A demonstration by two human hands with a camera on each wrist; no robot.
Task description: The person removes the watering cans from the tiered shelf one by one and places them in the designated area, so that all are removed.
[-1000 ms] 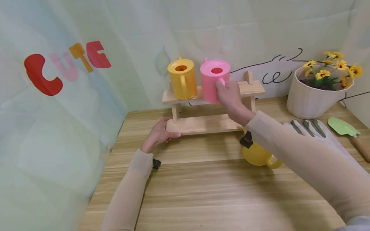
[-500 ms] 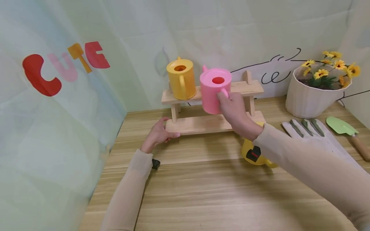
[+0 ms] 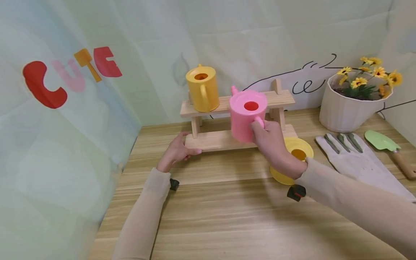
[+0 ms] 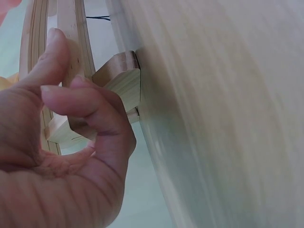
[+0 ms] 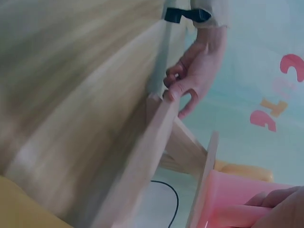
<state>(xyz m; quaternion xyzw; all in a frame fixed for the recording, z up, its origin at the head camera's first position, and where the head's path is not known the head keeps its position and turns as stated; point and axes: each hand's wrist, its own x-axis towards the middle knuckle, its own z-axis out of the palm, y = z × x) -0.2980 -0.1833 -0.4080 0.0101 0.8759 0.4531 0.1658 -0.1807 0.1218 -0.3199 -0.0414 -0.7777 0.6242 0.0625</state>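
Observation:
My right hand [image 3: 273,142] grips the handle of a pink toy watering can [image 3: 241,124], held upright in front of the two-step wooden plant stand [image 3: 214,139]. In the head view the can overlaps the lower step. At the lower step's left end, my left hand [image 3: 177,150] holds the board, thumb on its front side; the left wrist view shows this hand [image 4: 90,123] with curled fingers at the board's end. A yellow watering can [image 3: 208,92] stands on the upper step. Another yellow watering can [image 3: 305,147] is on the table, partly hidden behind my right wrist.
To the right lie grey-white gardening gloves [image 3: 357,159] and a green trowel [image 3: 383,141] with a wooden handle. Behind them stands a white pot [image 3: 349,112] of yellow flowers. A printed cloth backdrop [image 3: 156,65] closes off the back and left.
My right hand has brought the pink watering can down and toward me, off the upper step and slightly right. My left hand has stayed on the lower board.

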